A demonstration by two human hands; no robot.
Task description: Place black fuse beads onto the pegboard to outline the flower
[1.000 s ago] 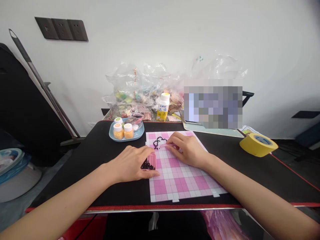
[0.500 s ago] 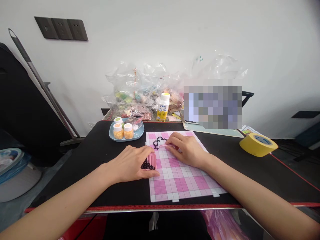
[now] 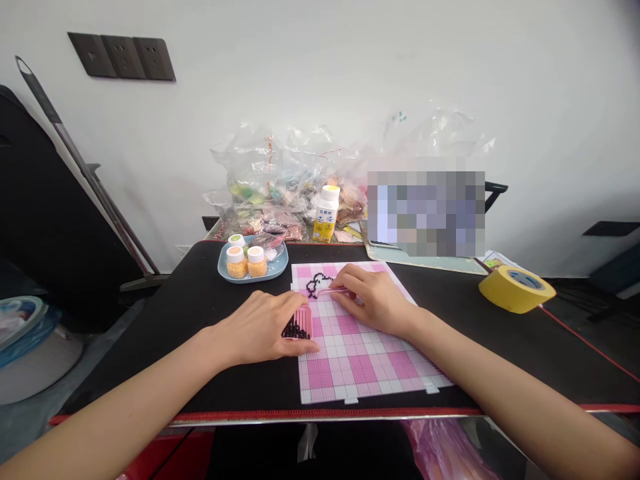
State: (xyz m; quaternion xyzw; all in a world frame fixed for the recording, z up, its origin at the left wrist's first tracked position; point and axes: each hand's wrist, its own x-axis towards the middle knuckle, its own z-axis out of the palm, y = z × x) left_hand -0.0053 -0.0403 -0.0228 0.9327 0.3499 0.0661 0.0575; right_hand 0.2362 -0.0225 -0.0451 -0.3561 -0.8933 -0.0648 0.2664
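Observation:
My left hand (image 3: pixel 270 327) is closed around a small pink ridged tray (image 3: pixel 307 320) with black beads (image 3: pixel 296 329) in it, at the left edge of a pegboard (image 3: pixel 367 367) checked pink and white. In my right hand (image 3: pixel 367 297) is a pair of pink tweezers (image 3: pixel 327 291), pinched between thumb and fingers. Its tip points left, close to a curved outline of black beads (image 3: pixel 312 287) on the upper left of the board. Whether the tip holds a bead is too small to tell.
Behind the board at left, a blue plate (image 3: pixel 225 272) bears several white-capped jars. Plastic bags (image 3: pixel 285 193) and a white-and-yellow bottle (image 3: pixel 327 215) stand along the back. A blurred screen (image 3: pixel 425 210) is at back right; a yellow tape roll (image 3: pixel 515 293) lies right on the black mat (image 3: pixel 225 393).

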